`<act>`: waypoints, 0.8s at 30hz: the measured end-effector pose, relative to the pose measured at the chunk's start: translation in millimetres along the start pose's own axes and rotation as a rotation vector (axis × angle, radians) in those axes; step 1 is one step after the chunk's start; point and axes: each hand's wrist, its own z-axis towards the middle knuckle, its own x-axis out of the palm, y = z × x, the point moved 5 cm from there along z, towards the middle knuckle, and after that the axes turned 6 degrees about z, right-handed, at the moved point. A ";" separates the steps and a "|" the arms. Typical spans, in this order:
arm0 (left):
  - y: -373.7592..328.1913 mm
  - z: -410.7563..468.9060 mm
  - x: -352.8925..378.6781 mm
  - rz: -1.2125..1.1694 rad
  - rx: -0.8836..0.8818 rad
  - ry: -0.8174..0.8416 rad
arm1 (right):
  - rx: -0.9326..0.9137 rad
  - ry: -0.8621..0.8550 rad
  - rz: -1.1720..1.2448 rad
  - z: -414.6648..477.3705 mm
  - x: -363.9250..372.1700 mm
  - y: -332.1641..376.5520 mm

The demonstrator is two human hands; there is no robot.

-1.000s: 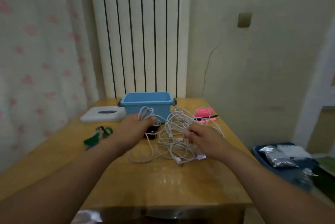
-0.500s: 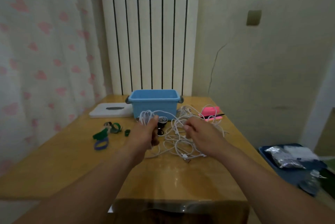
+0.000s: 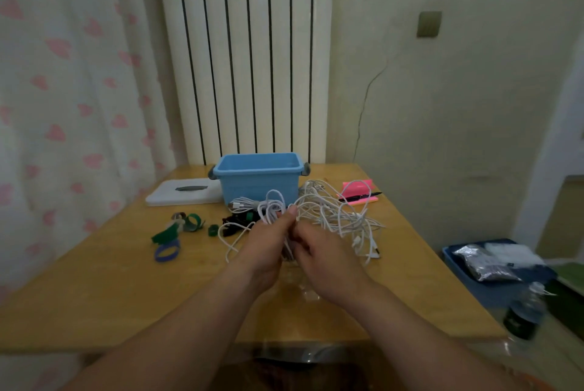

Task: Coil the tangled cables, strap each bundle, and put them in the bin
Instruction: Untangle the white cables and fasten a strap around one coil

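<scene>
A tangle of white cables (image 3: pixel 335 216) lies on the wooden table (image 3: pixel 126 280) in front of the blue bin (image 3: pixel 257 178). My left hand (image 3: pixel 268 242) grips a bunch of white cable loops, lifted a little above the table. My right hand (image 3: pixel 322 253) is right beside it and pinches cable strands between the fingers. A black cable (image 3: pixel 235 223) lies under the white ones, left of my hands. Green straps (image 3: pixel 185 223) and a blue strap (image 3: pixel 167 252) lie on the table to the left.
A white lid (image 3: pixel 183 191) lies left of the bin. A pink holder with a black pen (image 3: pixel 358 193) sits at the back right. Right of the table stand a blue tray (image 3: pixel 493 267) with bags and a dark bottle (image 3: pixel 523 314). A radiator stands behind.
My hands have come together over the table's middle, and the held cable loops have risen off the table. The camera has moved back and tilted, showing more of the table.
</scene>
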 end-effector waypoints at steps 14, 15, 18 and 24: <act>-80.5 16.2 -49.2 0.511 0.140 -0.046 | 0.130 0.065 -0.246 0.1 -35.9 -65.3; -82.3 15.4 -54.6 0.688 0.164 -0.042 | 0.141 0.069 -0.251 1.5 -40.0 -69.0; -74.1 6.1 -55.0 1.071 0.201 0.093 | 0.178 0.125 -0.182 7.5 -43.6 -63.7; -34.4 -5.2 -24.7 1.266 0.179 0.359 | 0.290 0.077 0.058 21.0 -46.0 -46.2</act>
